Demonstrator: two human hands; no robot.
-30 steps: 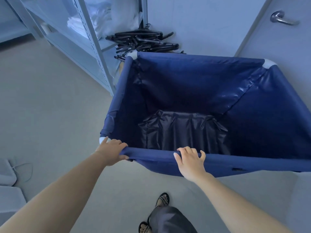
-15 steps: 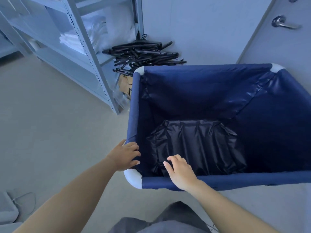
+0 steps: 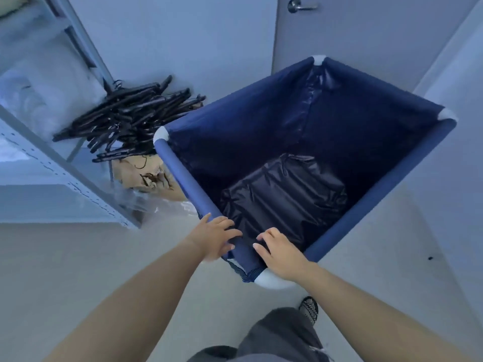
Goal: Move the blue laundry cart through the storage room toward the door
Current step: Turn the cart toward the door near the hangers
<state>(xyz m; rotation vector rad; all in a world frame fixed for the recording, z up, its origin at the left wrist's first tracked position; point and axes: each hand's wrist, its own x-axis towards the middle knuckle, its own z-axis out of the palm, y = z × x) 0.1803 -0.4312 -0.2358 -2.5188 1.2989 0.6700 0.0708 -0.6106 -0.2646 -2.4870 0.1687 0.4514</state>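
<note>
The blue laundry cart (image 3: 183, 173) fills the middle of the view, turned with one white corner toward me and its far corner near the door (image 3: 352, 30). A dark folded liner lies in its bottom. My left hand (image 3: 215, 237) wraps the left rim bar just short of the near corner. My right hand (image 3: 281, 253) rests on the rim at that same corner, fingers curled over the edge into the cart. The door is closed, with its metal handle (image 3: 300, 6) at the top.
A heap of black hangers (image 3: 130, 118) sits on a torn cardboard box (image 3: 146, 176) just left of the cart. A grey metal shelf rack (image 3: 65, 163) stands further left. A pale wall (image 3: 460, 126) runs close along the cart's right side. My foot (image 3: 309, 308) is below the corner.
The cart has swung round so its near corner faces me and its far end points at the door. Both hands slid along the rim to that corner. The door is closer.
</note>
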